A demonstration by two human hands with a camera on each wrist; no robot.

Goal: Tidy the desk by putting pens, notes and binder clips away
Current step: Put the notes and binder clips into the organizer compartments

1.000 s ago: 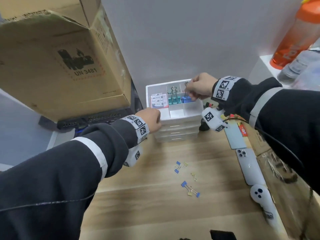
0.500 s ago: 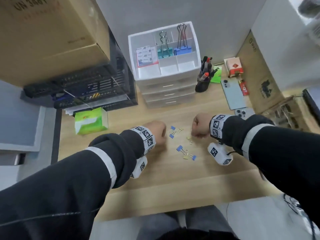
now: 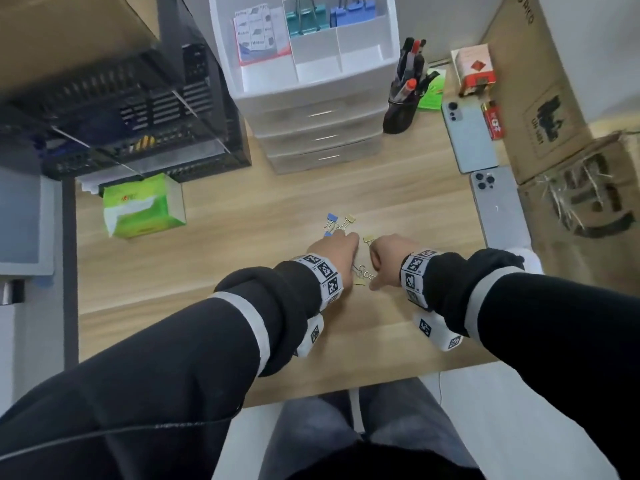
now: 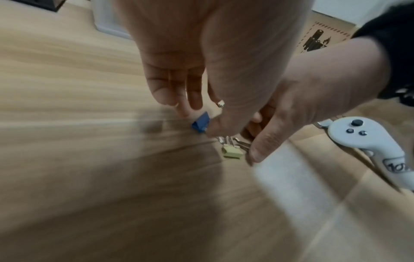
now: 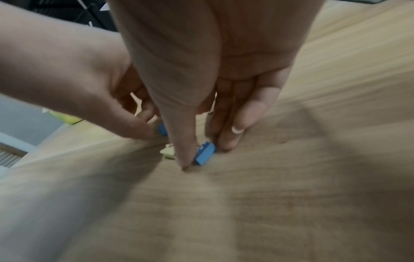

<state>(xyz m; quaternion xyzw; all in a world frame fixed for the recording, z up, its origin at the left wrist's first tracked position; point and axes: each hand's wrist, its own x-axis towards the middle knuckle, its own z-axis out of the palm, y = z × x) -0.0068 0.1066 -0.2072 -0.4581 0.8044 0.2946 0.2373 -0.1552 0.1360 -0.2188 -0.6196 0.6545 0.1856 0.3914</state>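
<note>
Several small blue and yellow binder clips lie loose on the wooden desk (image 3: 242, 258). My left hand (image 4: 195, 120) reaches down and pinches a small blue clip (image 4: 201, 124) between thumb and fingers. Close to its right, my right hand (image 5: 205, 156) pinches another blue clip (image 5: 205, 154), which still rests on the desk. A yellow clip (image 3: 360, 280) lies between the two hands. More clips (image 3: 331, 217) lie just beyond the left fingertips. The white drawer organizer (image 3: 363, 60) at the back holds large teal and blue clips and notes in its top tray.
A black pen cup (image 3: 401, 109) stands right of the organizer. Two phones (image 3: 471, 136) lie along the right side, beside cardboard boxes (image 3: 540, 98). A green tissue pack (image 3: 145, 206) and a black crate (image 3: 138, 109) sit at the left. The desk's front edge is near my wrists.
Both hands left the organizer, came down to the loose clips on the desk and drew together; each now has its fingers round a blue clip.
</note>
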